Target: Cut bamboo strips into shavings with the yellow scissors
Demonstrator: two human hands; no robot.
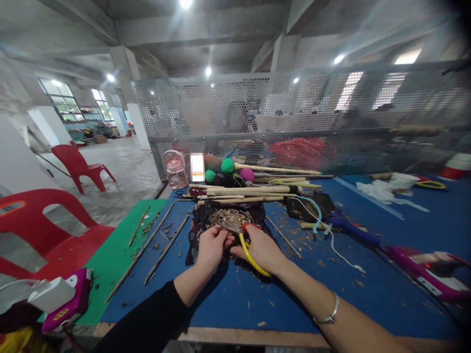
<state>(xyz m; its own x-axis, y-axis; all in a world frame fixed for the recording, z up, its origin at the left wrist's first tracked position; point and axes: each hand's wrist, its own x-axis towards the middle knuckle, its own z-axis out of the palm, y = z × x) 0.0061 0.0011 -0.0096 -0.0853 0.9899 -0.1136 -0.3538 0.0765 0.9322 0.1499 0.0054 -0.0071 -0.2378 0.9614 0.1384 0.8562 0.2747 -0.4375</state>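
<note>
My right hand grips a pair of scissors with yellow-covered handles and a touch of red near the pivot. Its metal blades point left toward my left hand. The left fingers are pinched together at the blades; whatever they hold is too small to make out. Beneath both hands, a heap of short chopped brown pieces lies on a bunched dark cloth. Thin sticks lie on the blue table surface to the left, and another stick lies to the right.
Behind the cloth lie pale sticks, some with green balls and a magenta ball. A pink bottle stands back left. A white cord, a blue-handled tool and a magenta device are right. Perforated metal panels rise behind.
</note>
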